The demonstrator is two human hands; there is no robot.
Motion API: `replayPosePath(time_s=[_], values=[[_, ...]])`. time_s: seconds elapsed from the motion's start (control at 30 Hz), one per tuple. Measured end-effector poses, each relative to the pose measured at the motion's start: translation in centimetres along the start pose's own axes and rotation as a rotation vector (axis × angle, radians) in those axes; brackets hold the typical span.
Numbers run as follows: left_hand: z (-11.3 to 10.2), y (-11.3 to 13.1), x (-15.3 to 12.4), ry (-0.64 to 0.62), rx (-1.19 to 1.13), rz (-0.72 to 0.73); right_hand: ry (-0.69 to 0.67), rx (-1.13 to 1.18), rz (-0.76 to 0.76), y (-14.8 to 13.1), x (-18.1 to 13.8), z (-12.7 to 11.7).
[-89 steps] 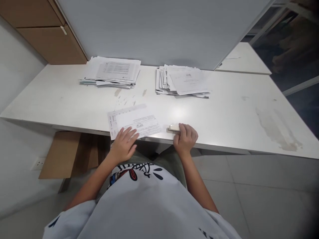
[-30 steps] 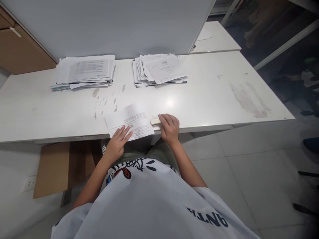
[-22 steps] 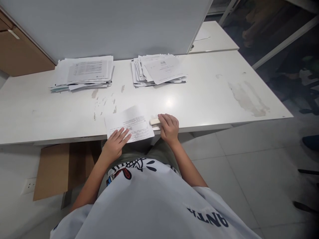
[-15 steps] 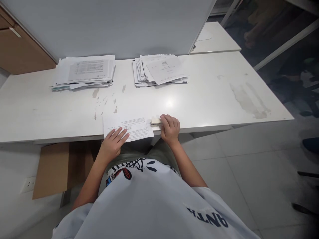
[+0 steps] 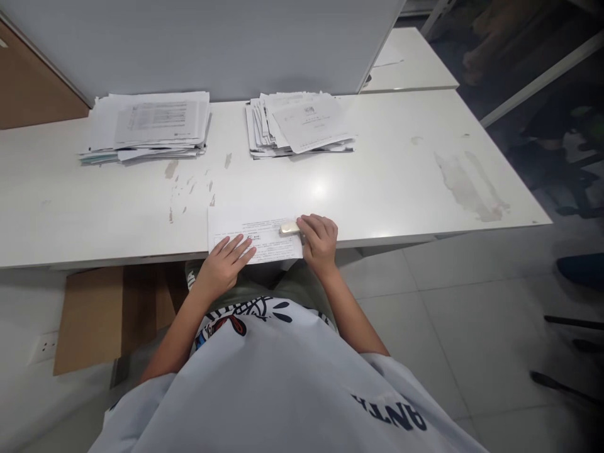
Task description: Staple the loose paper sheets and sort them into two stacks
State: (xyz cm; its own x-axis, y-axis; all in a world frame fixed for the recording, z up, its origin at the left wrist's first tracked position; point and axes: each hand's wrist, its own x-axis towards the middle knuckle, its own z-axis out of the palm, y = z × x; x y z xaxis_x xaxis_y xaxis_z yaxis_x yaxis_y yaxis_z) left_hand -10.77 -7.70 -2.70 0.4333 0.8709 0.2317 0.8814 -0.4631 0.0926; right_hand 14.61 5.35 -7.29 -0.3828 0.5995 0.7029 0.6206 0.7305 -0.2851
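A printed sheet of paper [image 5: 271, 244] lies at the desk's front edge, partly overhanging it. My left hand [image 5: 224, 267] rests flat on the sheet's left part, fingers spread. In my closed right hand [image 5: 319, 242] is a small cream-coloured stapler [image 5: 288, 229], its free end pointing left. That end overlaps the right side of the sheet; my fingers hide the rest of it. Whether the sheet is one page or several I cannot tell.
Two piles of printed papers, a left pile [image 5: 146, 126] and a right pile [image 5: 302, 126], stand at the back of the white desk [image 5: 387, 182] against a grey panel [image 5: 226, 44]. Below the desk on the left is an open cardboard box [image 5: 89, 314].
The sheet and my left hand have moved right, toward the stapler. The stapler's end now lies over the sheet's right side instead of beside it. The view has shifted slightly.
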Motion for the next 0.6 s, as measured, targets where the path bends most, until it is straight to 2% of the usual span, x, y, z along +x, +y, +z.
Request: replayPosePath(time_s=[0.23, 0.4, 0.5, 0.6], values=[[0.8, 0.4, -0.1, -0.024, -0.08, -0.072, -0.102, -0.102, 0.035, 1.1, -1.1, 0.7], [0.6, 0.0, -0.1, -0.005, -0.03, -0.051, -0.101, -0.133, -0.035, 0.7, -1.3, 0.2], [-1.0, -2.1, 0.3, 0.005, 0.009, 0.019, -0.125, -0.103, -0.067, 0.3, -0.3, -0.4], [-4.4, -6.1, 1.0, 0.021, 0.099, 0.098, -0.075, -0.079, -0.073, 0.1, 0.3, -0.3]])
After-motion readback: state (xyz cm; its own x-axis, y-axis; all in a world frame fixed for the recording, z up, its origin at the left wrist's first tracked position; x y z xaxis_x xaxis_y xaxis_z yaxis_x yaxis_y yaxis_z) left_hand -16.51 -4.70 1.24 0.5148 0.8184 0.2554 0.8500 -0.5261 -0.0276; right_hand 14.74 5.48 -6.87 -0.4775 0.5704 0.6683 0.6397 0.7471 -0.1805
